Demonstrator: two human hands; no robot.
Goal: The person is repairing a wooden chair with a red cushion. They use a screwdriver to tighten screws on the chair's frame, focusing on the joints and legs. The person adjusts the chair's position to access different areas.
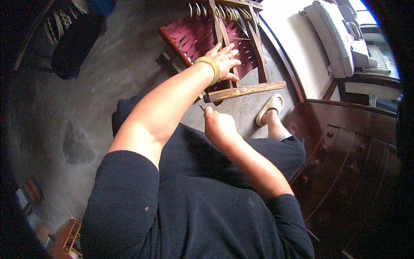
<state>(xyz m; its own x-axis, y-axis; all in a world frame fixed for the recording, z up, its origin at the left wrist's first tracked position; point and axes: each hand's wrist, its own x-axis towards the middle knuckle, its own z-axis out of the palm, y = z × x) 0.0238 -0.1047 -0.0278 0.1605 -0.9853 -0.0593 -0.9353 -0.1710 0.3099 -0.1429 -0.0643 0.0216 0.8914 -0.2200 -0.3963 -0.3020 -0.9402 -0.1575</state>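
My left hand [222,62], with a pale yellow-green bangle [210,67] on its wrist, reaches forward with its fingers spread. It lies over an upright bar of a wooden frame [248,90], near the thick crossbar at the frame's near end. A row of pale curved loops [226,12] hangs along the far part of the frame. Just on the near side of the crossbar, my right hand [221,127] is closed round a thin dark tool, whose narrow tip [201,107] shows past the thumb. The rest of that tool is hidden in the fist.
Under the frame is a dark red slatted or slit panel [181,36] with a wooden edge. My foot in a pale slipper [271,108] stands right of the crossbar. Dark wooden furniture [349,168] is at the right, and a dark bundle [77,43] at the far left.
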